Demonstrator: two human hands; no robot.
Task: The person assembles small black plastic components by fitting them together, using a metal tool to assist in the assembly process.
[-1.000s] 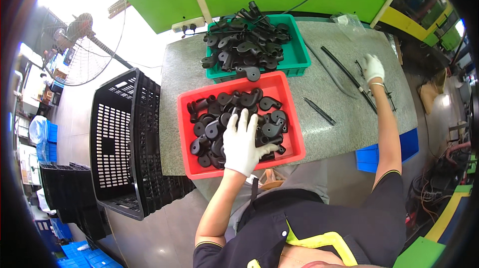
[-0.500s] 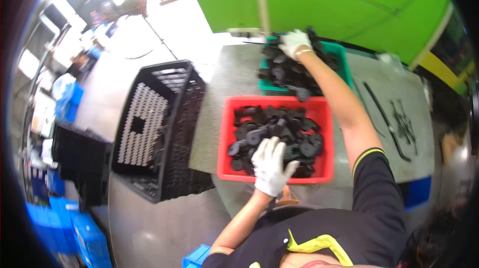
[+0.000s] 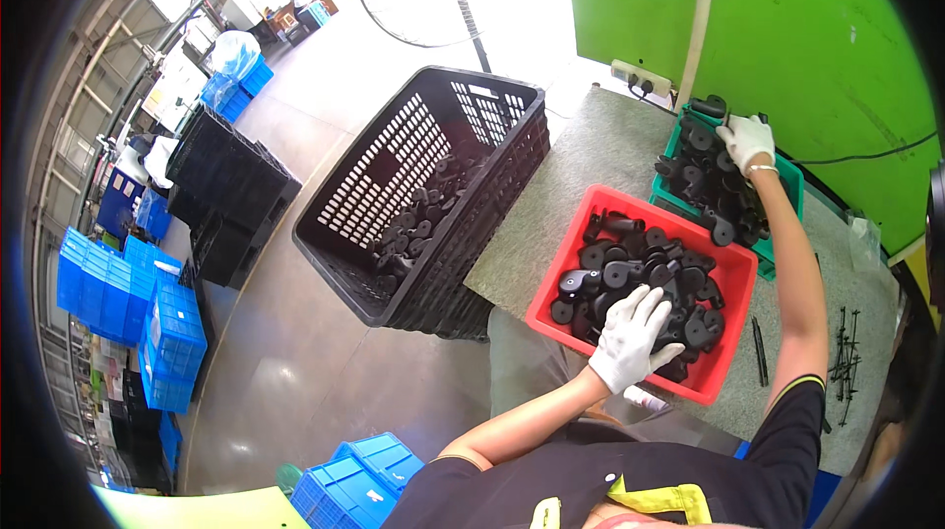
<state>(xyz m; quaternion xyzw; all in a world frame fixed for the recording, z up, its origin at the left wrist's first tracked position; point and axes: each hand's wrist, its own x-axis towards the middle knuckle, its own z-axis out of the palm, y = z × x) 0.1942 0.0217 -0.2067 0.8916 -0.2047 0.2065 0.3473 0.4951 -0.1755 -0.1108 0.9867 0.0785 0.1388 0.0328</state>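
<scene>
My left hand (image 3: 635,340), in a white glove, lies over the red bin (image 3: 544,315) with fingers stretched out. It rests on a heap of black plastic parts (image 3: 622,273), each with a round, wheel-like end. Farther off to the right, my gloved right hand (image 3: 748,143) reaches to the back of the green bin (image 3: 790,186). Its fingers curl round a black plastic part (image 3: 763,119), partly hidden by the glove. More such black parts (image 3: 697,173) fill the green bin, and one overhangs its near edge.
A black slatted crate (image 3: 394,308) with similar parts stands left of the grey worktable (image 3: 536,209). Thin black rods (image 3: 844,362) lie at the table's right. A green panel (image 3: 787,37) and a power strip (image 3: 640,79) are behind. Blue crates (image 3: 359,480) stand on the floor.
My view has swung left, so the table and bins sit farther right and tilted. Parts inside the black crate now show. Both hands stay at the same bins.
</scene>
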